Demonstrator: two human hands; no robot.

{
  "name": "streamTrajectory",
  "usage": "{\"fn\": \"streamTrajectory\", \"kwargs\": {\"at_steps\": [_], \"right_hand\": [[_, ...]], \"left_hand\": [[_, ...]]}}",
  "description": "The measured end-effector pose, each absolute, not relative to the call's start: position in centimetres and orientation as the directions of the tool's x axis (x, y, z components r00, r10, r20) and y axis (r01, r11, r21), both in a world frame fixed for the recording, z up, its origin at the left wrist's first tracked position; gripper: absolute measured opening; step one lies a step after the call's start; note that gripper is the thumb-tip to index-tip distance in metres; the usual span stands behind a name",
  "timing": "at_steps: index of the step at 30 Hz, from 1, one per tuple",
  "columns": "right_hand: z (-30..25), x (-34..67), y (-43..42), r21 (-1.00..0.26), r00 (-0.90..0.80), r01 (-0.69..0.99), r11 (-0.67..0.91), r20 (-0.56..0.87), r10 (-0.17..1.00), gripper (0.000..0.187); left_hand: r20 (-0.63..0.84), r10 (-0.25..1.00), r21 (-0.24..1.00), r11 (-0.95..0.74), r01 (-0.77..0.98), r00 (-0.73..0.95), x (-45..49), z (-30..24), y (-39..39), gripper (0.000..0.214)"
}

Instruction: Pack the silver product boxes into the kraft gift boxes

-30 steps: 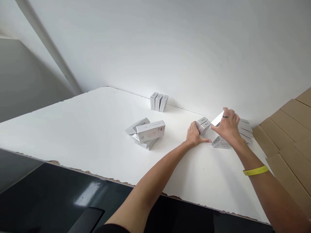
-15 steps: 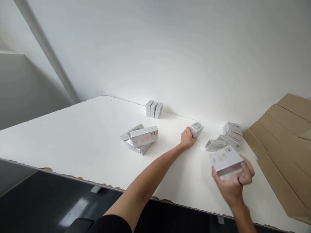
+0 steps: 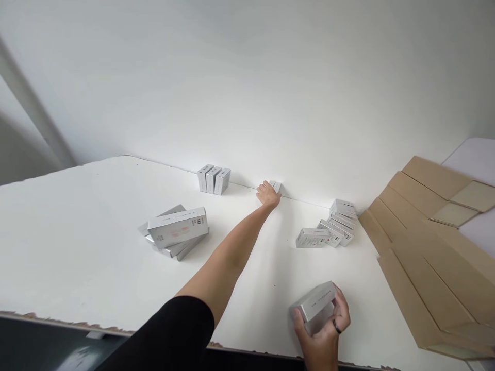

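My left hand (image 3: 268, 194) reaches to the back of the white table, its fingers closed round small grey-white boxes (image 3: 276, 186) standing by the wall; the hand covers most of them. Near the front edge, my right hand (image 3: 323, 327) grips a single silver-white box (image 3: 315, 300) between thumb and fingers, tilted. Three upright boxes (image 3: 214, 179) stand in a row against the wall to the left. A loose pile of boxes (image 3: 178, 232) lies left of my left forearm. On the right, several boxes (image 3: 340, 221) lean on one another, with another box (image 3: 311, 238) at their left end.
Overlapping flat brown cardboard sheets (image 3: 429, 247) cover the right side of the table. The white wall (image 3: 247, 93) runs along the back. The front table edge (image 3: 77, 323) is chipped and rough.
My left hand has moved its boxes back against the wall. My right hand has drawn its box toward the front edge and turned it. The view has shifted to the right.
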State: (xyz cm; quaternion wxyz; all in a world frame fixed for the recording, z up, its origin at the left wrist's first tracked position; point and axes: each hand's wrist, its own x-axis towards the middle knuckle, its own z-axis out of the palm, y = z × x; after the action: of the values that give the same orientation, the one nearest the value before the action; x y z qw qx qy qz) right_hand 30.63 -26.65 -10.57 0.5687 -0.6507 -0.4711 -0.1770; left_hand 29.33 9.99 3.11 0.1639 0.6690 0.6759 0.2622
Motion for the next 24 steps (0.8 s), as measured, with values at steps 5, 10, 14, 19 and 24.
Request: {"fn": "streamTrajectory", "kwargs": {"at_steps": [5,10,14,19,24], "right_hand": [[-10.7,30.6,-27.2,-0.603,0.489,0.785,0.144,0.745,0.453,0.084],[-10.4,30.9,-27.7,-0.583,0.441,0.794,0.169,0.746,0.499,0.093],[-9.9,31.3,-27.7,-0.528,0.390,0.829,0.185,0.783,0.485,0.097],[-9.6,32.2,-27.8,-0.435,0.300,0.875,0.212,0.832,0.467,0.103],[-10.8,33.2,-27.6,-0.414,0.303,0.891,0.189,0.850,0.431,0.106]], "left_hand": [[0.184,0.982,0.527,-0.143,0.838,0.051,29.0,3.0,8.0,0.062],[0.244,0.941,0.401,-0.318,0.859,0.234,25.6,9.4,9.6,0.112],[0.168,0.949,0.197,-0.296,0.935,0.265,18.8,17.2,12.2,0.133],[-0.182,0.947,0.052,-0.259,0.965,0.264,7.8,19.5,9.5,0.097],[-0.145,0.926,0.137,-0.331,0.934,0.349,-1.4,13.6,2.0,0.096]]}}
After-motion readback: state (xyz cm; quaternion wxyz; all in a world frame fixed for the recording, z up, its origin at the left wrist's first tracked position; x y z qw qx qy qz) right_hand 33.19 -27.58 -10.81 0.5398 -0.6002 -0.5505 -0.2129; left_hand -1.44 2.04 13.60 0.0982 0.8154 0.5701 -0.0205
